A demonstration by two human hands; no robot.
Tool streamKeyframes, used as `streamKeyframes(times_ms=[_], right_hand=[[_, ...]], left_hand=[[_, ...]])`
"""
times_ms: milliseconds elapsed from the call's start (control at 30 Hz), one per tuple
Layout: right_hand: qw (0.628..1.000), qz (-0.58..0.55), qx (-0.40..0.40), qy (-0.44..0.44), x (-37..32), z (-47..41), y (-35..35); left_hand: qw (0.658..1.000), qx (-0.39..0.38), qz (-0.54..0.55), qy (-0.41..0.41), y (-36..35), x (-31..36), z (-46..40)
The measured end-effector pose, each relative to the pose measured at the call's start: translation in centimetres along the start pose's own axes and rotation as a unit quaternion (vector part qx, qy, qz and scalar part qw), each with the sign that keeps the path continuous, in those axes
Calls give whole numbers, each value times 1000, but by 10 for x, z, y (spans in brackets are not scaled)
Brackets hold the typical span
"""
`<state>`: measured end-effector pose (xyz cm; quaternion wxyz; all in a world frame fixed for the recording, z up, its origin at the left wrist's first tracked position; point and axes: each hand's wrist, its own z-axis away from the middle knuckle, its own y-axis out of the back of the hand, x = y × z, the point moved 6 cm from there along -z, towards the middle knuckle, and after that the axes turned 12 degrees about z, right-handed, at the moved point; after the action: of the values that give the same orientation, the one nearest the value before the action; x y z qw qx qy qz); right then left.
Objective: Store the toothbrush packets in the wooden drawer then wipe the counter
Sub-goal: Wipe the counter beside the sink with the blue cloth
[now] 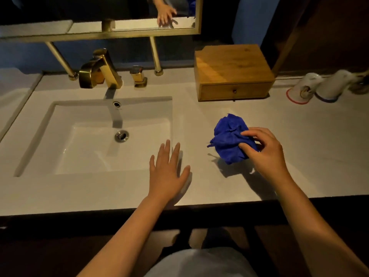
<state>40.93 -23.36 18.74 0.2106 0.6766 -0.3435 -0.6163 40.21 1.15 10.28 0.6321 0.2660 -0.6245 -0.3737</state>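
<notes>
Two hands, one blue cloth (pixel 229 136), two cups

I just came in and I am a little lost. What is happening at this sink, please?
A person is at a bathroom counter. The right hand grips a crumpled blue cloth on it, apparently to wipe. The left hand rests flat and empty by the sink. The wooden drawer is closed, and no toothbrush packets are in view.
</notes>
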Motion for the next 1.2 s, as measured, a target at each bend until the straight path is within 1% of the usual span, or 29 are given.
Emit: streamKeyframes(times_ms=[100, 200, 300, 367, 567, 767, 800, 867, 933, 967, 1000, 1100, 1133, 1200], right_hand=[[1000, 24, -6, -7, 31, 14, 34], [999, 32, -1, 2, 64, 22, 72], [999, 45, -2, 8, 99, 21, 109], [998, 65, -14, 6, 124, 19, 131], [987, 138, -72, 27, 192, 7, 177], [978, 178, -89, 56, 227, -2, 200], [973, 193, -103, 68, 231, -2, 198], [949, 254, -160, 94, 242, 0, 188], [922, 309, -218, 81, 255, 5, 178], [917, 320, -228, 63, 258, 8, 176], [920, 323, -216, 49, 259, 11, 175], [943, 314, -112, 6, 252, 19, 168], [945, 314, -92, -11, 252, 23, 162], [931, 350, -96, -20, 253, 31, 142]], left_hand=[[998, -35, -41, -31, -30, 33, -1], [997, -49, -59, -24, -59, 52, 0], [997, -41, -60, 11, -82, 61, 2], [996, -26, -82, 25, -90, 63, 3], [993, 12, -111, 36, -90, 66, 2], [990, 14, -130, 42, -90, 67, 2], [990, 13, -133, 42, -90, 67, 2], [990, 10, -135, 43, -89, 68, 1], [990, 9, -136, 43, -89, 68, 1], [990, 9, -136, 43, -90, 68, 2], [990, 9, -137, 43, -90, 68, 2], [991, 11, -129, 40, -89, 68, 2], [991, 11, -126, 39, -89, 69, 2], [992, 13, -122, 37, -89, 69, 2]])
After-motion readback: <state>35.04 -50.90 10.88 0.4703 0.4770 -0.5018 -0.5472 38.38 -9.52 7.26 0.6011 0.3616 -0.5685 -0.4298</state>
